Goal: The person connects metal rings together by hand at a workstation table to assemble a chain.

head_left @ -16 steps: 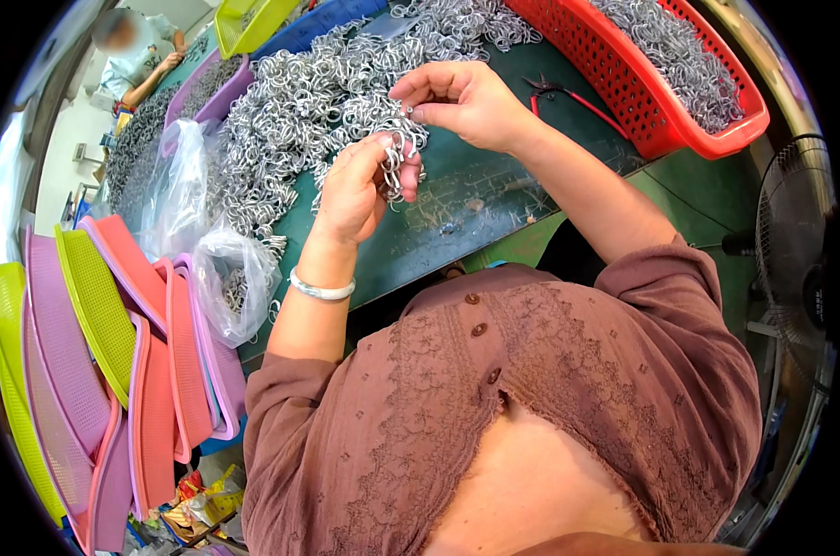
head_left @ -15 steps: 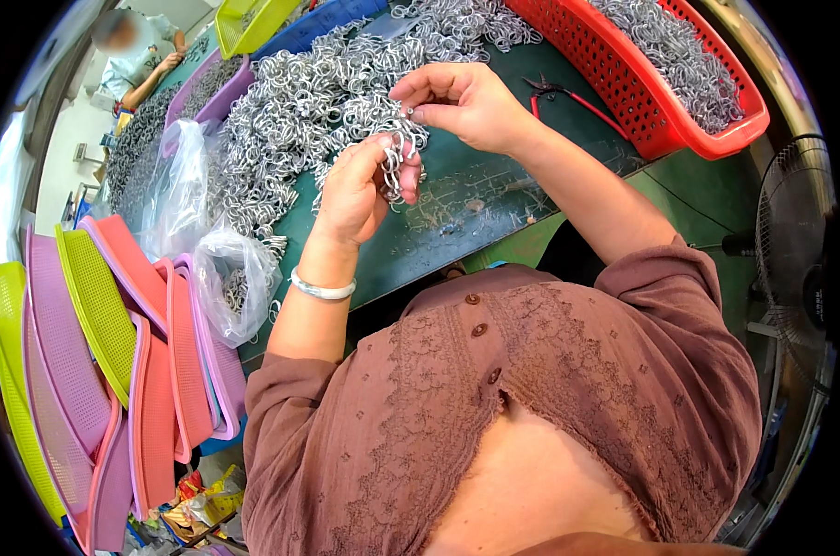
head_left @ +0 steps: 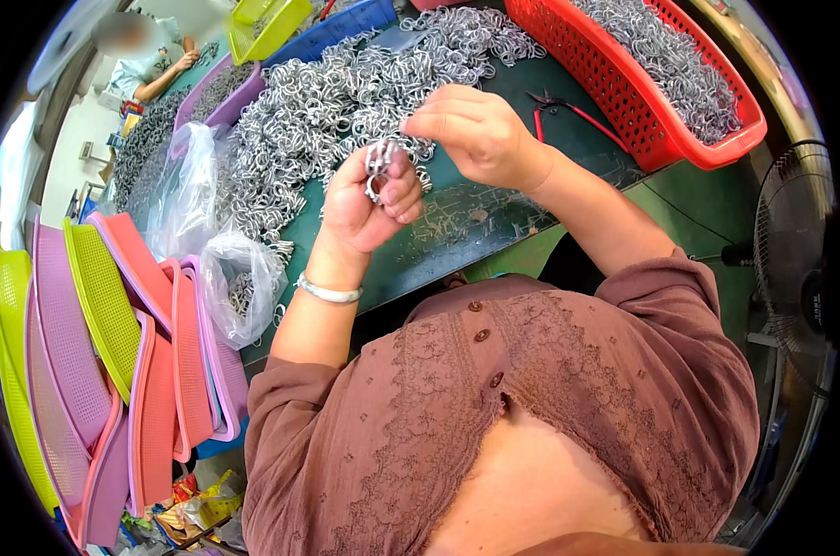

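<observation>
My left hand (head_left: 364,208) is closed round a few silvery metal ring pieces (head_left: 377,174), which stick up between thumb and curled fingers. Just to its right, my right hand (head_left: 480,137) has its thumb and fingers pinched together. Whatever lies between those fingertips, if anything, cannot be made out. Both hands are over the near edge of a large heap of grey metal rings (head_left: 318,107), some of them linked, on a dark green table (head_left: 457,218). Beyond my right wrist lie red-handled pliers (head_left: 594,123).
A red perforated basket (head_left: 614,88) of metal pieces stands at the right. Lime (head_left: 270,28), blue (head_left: 337,30) and purple (head_left: 218,113) bins line the far side. At left are plastic bags (head_left: 184,199) and stacked colored baskets (head_left: 100,310). A fan (head_left: 795,250) stands right; another person (head_left: 151,74) sits far left.
My hands have drawn apart, the right moving slightly right and down. My left hand has turned, with its fingers curled more tightly round the metal rings.
</observation>
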{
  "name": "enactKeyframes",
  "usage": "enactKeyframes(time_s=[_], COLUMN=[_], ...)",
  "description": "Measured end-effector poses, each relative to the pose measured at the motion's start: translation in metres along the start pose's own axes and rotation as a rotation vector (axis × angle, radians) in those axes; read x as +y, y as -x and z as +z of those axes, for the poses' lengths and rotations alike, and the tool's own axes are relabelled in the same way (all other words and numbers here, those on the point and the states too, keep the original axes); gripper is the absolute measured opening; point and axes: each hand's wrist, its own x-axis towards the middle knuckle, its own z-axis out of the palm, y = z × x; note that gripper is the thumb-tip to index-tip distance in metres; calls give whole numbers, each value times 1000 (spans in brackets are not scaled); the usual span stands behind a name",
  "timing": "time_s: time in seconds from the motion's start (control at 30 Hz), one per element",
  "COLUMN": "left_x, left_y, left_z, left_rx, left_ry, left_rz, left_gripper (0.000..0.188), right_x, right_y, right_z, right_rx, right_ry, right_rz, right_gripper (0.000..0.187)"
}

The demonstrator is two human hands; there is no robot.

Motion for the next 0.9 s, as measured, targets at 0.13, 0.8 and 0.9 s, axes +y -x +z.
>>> enactKeyframes(time_s=[0.13,0.8,0.9], left_x=[10,39,49], left_y=[6,85,82], left_z=[2,-47,-43], left_rx=[107,416,396], left_ry=[-131,130,152], left_rz=[57,319,342], left_gripper=[32,33,35], right_x=[3,128,185], right_y=[8,-198,-192], right_z=[4,208,234], right_rx=[-68,-171,-466], right_ry=[-36,-734,-856], right_rz=[128,1156,1207], right_gripper=[23,45,37])
